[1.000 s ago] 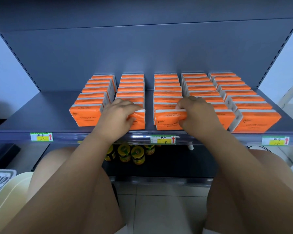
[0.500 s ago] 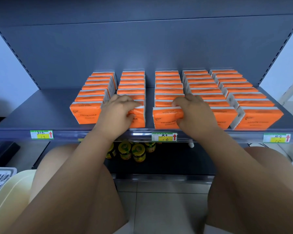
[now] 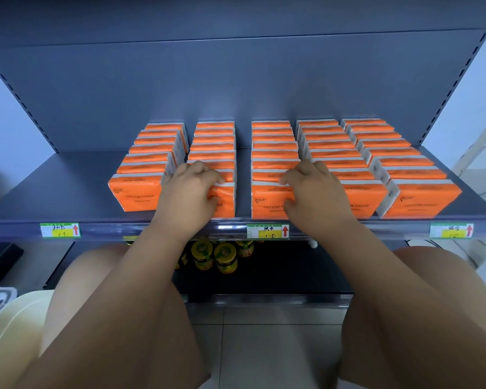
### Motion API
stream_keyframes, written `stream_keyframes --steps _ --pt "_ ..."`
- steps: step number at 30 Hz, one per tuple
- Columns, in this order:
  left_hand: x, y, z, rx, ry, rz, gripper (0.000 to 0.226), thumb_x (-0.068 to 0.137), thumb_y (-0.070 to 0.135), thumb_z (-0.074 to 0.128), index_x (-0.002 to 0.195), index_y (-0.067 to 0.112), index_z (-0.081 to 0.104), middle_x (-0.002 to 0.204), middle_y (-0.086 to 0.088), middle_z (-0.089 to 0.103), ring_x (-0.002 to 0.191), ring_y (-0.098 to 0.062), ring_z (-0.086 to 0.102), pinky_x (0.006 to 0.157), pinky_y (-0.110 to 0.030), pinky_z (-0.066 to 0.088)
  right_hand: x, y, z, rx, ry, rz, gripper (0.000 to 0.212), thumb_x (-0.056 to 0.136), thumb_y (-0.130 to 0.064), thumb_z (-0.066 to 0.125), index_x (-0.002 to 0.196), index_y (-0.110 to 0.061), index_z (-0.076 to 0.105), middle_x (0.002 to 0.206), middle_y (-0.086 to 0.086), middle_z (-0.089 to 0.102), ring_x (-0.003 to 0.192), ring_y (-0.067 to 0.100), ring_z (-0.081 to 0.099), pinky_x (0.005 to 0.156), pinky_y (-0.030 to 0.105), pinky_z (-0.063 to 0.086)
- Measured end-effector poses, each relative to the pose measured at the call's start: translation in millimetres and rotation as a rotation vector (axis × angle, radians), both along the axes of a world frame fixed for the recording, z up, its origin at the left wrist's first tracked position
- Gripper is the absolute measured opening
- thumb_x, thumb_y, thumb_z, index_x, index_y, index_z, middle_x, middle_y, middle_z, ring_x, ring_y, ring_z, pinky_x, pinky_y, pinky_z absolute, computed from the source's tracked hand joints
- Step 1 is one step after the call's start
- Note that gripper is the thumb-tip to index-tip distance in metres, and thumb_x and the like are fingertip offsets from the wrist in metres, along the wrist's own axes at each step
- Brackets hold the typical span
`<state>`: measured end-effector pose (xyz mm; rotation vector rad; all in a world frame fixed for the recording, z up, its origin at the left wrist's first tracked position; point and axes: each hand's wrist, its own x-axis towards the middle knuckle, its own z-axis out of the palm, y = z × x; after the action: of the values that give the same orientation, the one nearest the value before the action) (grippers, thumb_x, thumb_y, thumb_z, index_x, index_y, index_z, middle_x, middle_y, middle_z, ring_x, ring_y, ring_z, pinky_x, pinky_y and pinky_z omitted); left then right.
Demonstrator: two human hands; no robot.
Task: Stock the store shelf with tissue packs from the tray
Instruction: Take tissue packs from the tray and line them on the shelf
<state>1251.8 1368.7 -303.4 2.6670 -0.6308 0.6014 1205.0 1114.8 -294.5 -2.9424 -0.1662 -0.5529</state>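
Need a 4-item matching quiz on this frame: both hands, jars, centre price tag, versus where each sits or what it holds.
Column 1
1. left hand
2. right hand
3. jars
4. centre price tag

Column 2
A. on the front edge of the shelf
B. grips the middle-row front pack
C. on the lower shelf
D. grips the second-row front pack, counting from the left

Pairs: 1-D, 2-B, 3-C, 4-A
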Motion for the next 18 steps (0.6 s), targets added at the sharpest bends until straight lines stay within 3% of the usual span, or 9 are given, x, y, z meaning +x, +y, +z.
stream_keyframes --steps 9,14,18 --pt "-1.4 0.5 -2.1 -0.039 0.077 -0.012 0.045 0.080 0.005 0.078 0.123 0.017 0.074 0.117 -0.008 0.066 0.114 -0.037 0.059 0.095 -0.050 0.052 -5.8 9.3 1.6 0.039 0.026 0.049 0.059 0.082 -0.019 0.070 0.139 -0.021 0.054 0.137 0.004 0.054 0.131 0.030 0.046 0.103 0.048 0.044" --pt "-10.3 3.1 3.0 -0.076 0.146 -0.007 0.047 0.091 0.022 0.073 0.137 0.016 0.064 0.131 -0.007 0.065 0.127 -0.031 0.056 0.102 -0.046 0.050 -10.3 20.5 -3.1 0.120 0.021 0.147 0.060 0.080 -0.014 0.064 0.140 -0.019 0.058 0.136 0.002 0.057 0.131 0.025 0.048 0.106 0.046 0.045" --pt "-28.8 14.7 12.6 -0.110 0.093 0.032 0.045 0.095 0.029 0.069 0.138 0.016 0.062 0.133 -0.005 0.066 0.125 -0.029 0.057 0.100 -0.039 0.048 -12.7 33.5 -8.0 0.220 0.022 0.225 0.057 0.093 -0.014 0.053 0.149 -0.017 0.050 0.148 0.001 0.052 0.144 0.023 0.040 0.117 0.046 0.037"
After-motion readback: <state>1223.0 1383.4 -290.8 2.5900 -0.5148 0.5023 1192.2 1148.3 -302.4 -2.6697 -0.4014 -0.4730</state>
